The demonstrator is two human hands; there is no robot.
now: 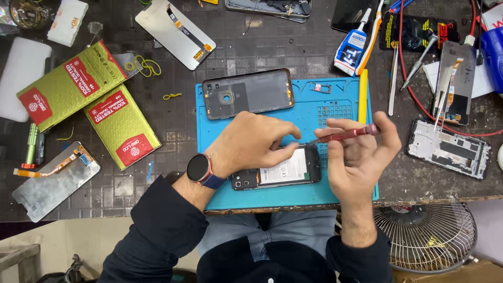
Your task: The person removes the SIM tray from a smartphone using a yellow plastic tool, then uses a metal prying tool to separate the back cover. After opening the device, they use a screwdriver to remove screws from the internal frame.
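Note:
An opened black phone [277,173] with its battery showing lies on a blue work mat [335,112] at the table's front edge. My left hand [251,144] rests on the phone's upper edge, fingers curled down onto it, a round watch on the wrist. My right hand [359,157] grips a red-handled screwdriver [348,133], its tip pointing left toward the phone's top right corner. A removed dark back cover [249,93] lies on the mat's far left part.
Two green padded packets [78,89] and loose phone screens [55,181] lie to the left. A phone frame [448,149], glue tube [350,50], tweezers and red wires crowd the right. A fan [427,236] stands below the table edge.

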